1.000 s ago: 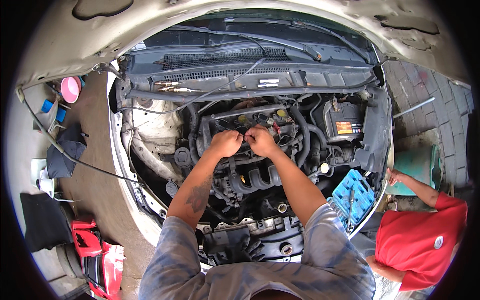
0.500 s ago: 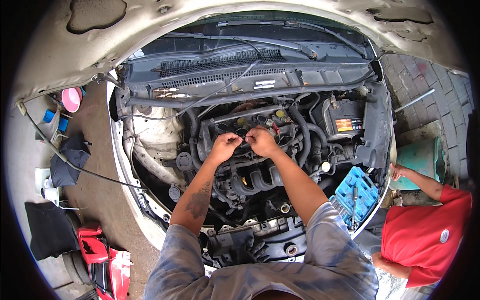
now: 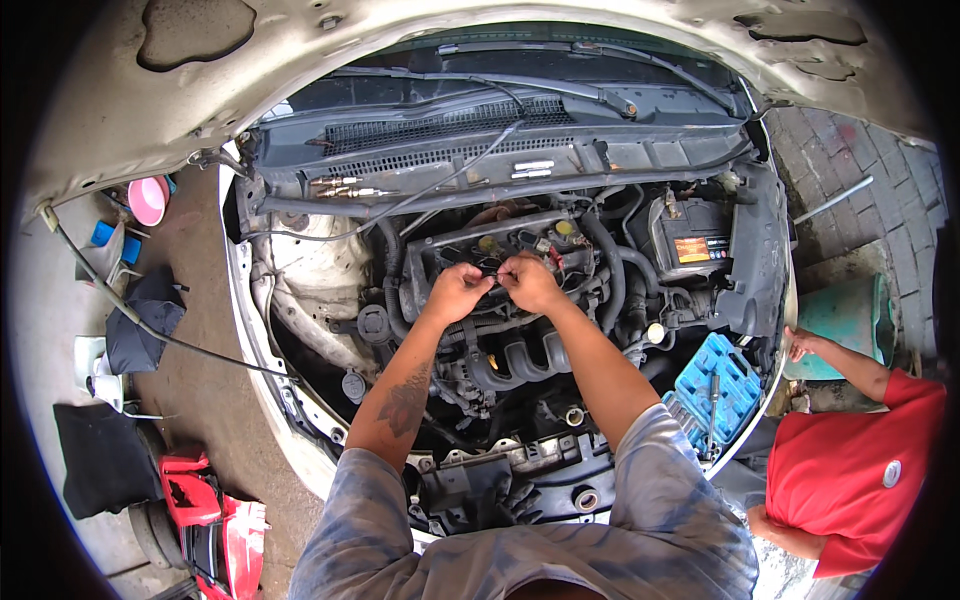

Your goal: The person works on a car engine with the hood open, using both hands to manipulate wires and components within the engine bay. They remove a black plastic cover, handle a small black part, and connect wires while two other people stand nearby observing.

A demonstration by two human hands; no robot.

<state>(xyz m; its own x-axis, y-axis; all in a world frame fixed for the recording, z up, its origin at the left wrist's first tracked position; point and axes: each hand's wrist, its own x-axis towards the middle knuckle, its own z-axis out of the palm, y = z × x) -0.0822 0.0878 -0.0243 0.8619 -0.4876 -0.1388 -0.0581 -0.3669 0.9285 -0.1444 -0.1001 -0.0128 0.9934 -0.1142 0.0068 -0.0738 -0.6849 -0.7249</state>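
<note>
Over the middle of the open engine bay, my left hand (image 3: 459, 291) and my right hand (image 3: 531, 284) almost meet, fingertips pinched toward each other. Something small and dark seems to lie between them, too small to identify. Just beneath is the engine's top cover (image 3: 412, 262), with a yellowish round cap (image 3: 488, 243) beyond my fingers. A dark plug with red on it (image 3: 555, 256) is close to my right hand. Nearer to me, the ribbed black intake manifold (image 3: 522, 366) curves between my forearms.
Spark plugs (image 3: 350, 192) lie on the ledge below the windscreen. The battery (image 3: 690, 238) is at the right, and a blue socket case (image 3: 735, 375) with a ratchet rests at the front right. A person in red (image 3: 850, 470) has one hand by the fender. A hood prop (image 3: 150, 335) crosses the left.
The whole view has shifted slightly. My two hands stay close together over the engine, with only a small movement of the fingers. The person at the right keeps the same pose.
</note>
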